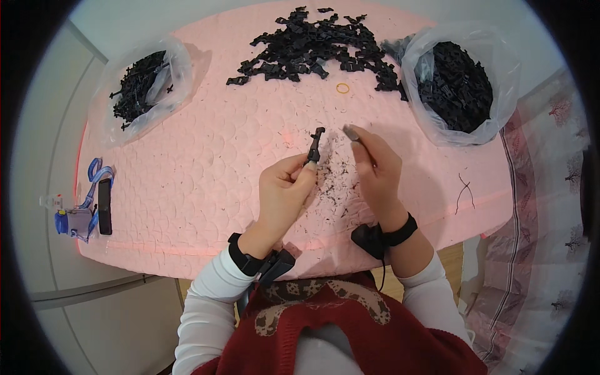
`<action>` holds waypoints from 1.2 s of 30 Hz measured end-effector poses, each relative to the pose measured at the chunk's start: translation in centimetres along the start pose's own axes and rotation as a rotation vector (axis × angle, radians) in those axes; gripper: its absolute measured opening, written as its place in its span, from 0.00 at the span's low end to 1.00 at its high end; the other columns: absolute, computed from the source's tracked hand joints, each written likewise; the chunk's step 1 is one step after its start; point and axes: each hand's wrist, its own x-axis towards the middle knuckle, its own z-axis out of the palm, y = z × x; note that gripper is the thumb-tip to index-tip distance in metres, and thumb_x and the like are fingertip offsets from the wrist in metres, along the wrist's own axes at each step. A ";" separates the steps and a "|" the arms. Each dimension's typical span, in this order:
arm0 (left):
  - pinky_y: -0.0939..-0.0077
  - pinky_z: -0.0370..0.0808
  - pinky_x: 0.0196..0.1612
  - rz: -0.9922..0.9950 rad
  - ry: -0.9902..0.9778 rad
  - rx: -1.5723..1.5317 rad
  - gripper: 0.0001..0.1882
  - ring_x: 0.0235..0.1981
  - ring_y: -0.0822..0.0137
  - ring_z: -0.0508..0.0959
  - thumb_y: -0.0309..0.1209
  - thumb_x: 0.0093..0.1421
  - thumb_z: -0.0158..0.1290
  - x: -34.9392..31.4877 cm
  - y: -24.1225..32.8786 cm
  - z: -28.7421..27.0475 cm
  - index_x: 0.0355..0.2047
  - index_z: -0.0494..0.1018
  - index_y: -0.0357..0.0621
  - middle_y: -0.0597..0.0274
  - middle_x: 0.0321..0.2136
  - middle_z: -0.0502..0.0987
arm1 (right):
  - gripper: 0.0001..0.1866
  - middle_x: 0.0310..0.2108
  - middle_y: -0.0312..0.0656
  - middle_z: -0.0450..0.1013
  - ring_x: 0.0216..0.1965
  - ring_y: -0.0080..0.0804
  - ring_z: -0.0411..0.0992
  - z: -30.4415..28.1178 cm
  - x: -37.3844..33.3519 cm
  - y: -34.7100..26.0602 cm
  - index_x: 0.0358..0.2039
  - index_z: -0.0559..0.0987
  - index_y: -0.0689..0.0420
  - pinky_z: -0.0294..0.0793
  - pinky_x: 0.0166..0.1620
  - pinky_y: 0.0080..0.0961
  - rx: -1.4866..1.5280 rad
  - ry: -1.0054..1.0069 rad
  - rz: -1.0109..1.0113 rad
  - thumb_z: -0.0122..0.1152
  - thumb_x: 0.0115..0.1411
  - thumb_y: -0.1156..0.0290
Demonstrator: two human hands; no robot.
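Head view: a pink quilted foam sheet (206,162) covers the work surface, with pale floor to the left and a patterned cloth (550,206) to the right. Left hand (284,190) pinches a black plastic clip (315,145) upright at centre; right hand (378,165) grips a small grey tool (351,132) just beside it. Black shavings (334,181) lie between the hands. Far side — a loose clip pile (312,47), two clear bags (459,84) of clips, an orange rubber band (342,88).
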 end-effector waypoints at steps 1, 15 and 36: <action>0.89 0.53 0.13 0.010 -0.001 -0.011 0.12 0.10 0.85 0.58 0.24 0.56 0.46 0.1 0.0 -0.1 0.39 0.70 0.30 0.75 0.11 0.64 | 0.13 0.22 0.42 0.69 0.19 0.27 0.67 0.1 0.0 0.1 0.39 0.75 0.60 0.66 0.25 0.18 0.105 0.007 0.038 0.51 0.52 0.81; 0.90 0.54 0.14 0.137 0.015 0.032 0.12 0.12 0.86 0.59 0.22 0.56 0.47 -0.2 -0.2 -0.1 0.40 0.70 0.31 0.75 0.12 0.64 | 0.12 0.25 0.45 0.72 0.21 0.38 0.70 -1.2 0.3 -1.5 0.37 0.74 0.60 0.69 0.25 0.23 -0.015 -0.285 -0.177 0.51 0.51 0.80; 0.84 0.63 0.18 0.405 -0.067 0.540 0.16 0.15 0.78 0.65 0.23 0.48 0.51 0.1 -0.9 -0.2 0.40 0.71 0.39 0.67 0.15 0.67 | 0.03 0.18 0.25 0.61 0.19 0.09 0.54 -1.4 0.0 -1.1 0.28 0.73 0.62 0.51 0.22 0.10 0.628 -0.139 0.569 0.50 0.54 0.78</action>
